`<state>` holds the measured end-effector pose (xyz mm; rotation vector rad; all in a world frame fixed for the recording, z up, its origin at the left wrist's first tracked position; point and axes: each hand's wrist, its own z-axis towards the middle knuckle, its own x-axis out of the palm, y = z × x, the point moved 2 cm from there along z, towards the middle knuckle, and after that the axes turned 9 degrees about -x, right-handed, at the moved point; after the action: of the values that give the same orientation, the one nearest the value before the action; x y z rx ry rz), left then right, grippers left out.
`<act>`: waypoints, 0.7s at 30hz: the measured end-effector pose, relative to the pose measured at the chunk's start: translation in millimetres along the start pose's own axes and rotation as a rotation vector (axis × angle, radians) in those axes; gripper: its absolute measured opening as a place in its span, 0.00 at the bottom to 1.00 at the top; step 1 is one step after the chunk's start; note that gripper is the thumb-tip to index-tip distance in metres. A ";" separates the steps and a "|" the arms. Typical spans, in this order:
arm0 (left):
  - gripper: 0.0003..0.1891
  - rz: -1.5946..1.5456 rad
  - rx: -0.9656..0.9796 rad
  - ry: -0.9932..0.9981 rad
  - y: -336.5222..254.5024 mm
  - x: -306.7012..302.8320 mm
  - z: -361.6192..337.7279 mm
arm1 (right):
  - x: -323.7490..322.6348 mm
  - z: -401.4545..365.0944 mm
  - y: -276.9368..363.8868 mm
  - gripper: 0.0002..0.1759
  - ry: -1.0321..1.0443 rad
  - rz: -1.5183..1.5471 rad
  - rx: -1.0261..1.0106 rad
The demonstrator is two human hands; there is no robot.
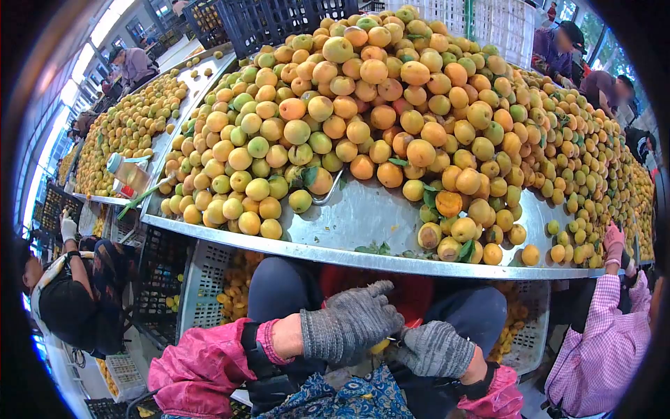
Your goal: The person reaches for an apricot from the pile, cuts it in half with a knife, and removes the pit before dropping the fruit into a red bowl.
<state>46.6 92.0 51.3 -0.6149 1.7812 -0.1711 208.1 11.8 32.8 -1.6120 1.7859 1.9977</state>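
Observation:
My left hand (352,322), in a grey knit glove, is closed above my lap. A bit of a yellow apricot (379,346) shows under its fingers; the glove hides the rest. Close beside it on the right, my right hand (436,349), gloved alike, is also closed. Something small and reddish shows by its fingertips, too hidden to name. Behind both hands, between my knees, is a red container (377,283), partly covered by the left glove. Beyond my knees, a large heap of yellow, orange and greenish apricots (377,98) lies on a metal table (356,216).
Plastic crates with orange fruit pieces stand at my left (202,279) and right (534,328). A curved metal rod (329,192) lies by the heap. A bottle (129,173) stands on the left table. Co-workers sit left (77,300) and right (593,342); others are farther back.

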 end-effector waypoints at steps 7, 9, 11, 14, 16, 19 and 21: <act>0.41 -0.215 -0.615 -0.789 -6.8 6.9 -40.7 | 25.9 -8.3 -2.4 0.27 -0.578 -0.041 0.090; 0.41 -0.467 -0.485 -0.829 -12.5 26.8 -40.2 | 32.4 -4.4 6.2 0.29 -0.744 0.071 0.066; 0.38 -0.725 -0.565 -0.920 -32.6 46.4 -30.2 | 54.3 -2.6 2.2 0.35 -0.704 -0.093 0.049; 0.35 -0.818 -0.676 -0.857 -36.2 57.4 -26.2 | 48.8 1.1 5.9 0.36 -0.689 -0.055 0.049; 0.34 -0.879 -0.685 -0.879 -34.1 68.5 -20.8 | 42.6 1.2 17.8 0.35 -0.485 -0.075 0.124; 0.31 -0.861 -0.744 -0.849 -29.2 65.7 -20.9 | 49.0 2.8 9.5 0.40 -0.506 0.012 0.092; 0.38 -0.698 -0.690 -0.877 -20.7 71.3 -19.5 | 49.0 1.0 5.3 0.45 -0.508 -0.012 0.093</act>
<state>22.4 35.8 5.0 -1.5216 0.6859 0.2360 181.3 -17.7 3.7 -0.9639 1.6312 2.0395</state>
